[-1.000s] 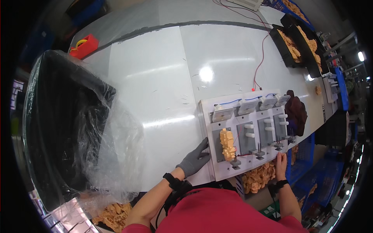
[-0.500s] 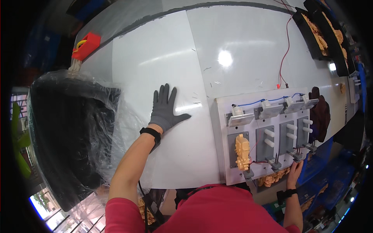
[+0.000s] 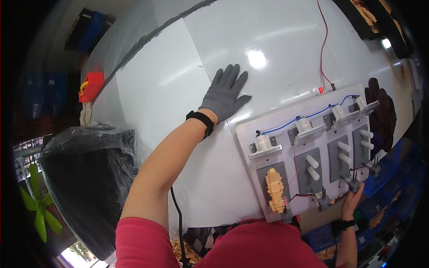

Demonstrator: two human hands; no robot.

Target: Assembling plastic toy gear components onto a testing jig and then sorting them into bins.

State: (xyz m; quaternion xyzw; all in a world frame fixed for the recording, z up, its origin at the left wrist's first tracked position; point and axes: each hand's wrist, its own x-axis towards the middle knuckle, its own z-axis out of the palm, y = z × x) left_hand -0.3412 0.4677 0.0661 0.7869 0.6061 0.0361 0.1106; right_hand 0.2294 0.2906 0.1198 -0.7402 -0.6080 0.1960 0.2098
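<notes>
Clad in a red short-sleeved top. Left hand [image 3: 225, 93] covered by a grey knit glove, with a black band strapped around the wrist just below its cuff. Right hand [image 3: 352, 202] ungloved, wearing a similar black wrist band.

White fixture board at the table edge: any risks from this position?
1. The white fixture board overhangs the white table; the bare right hand grips its near edge, so a pull could tip it.
2. The red wire trails loose across the table and could snag.
3. The grey-gloved left hand lies flat away from the board, not steadying it.
</notes>
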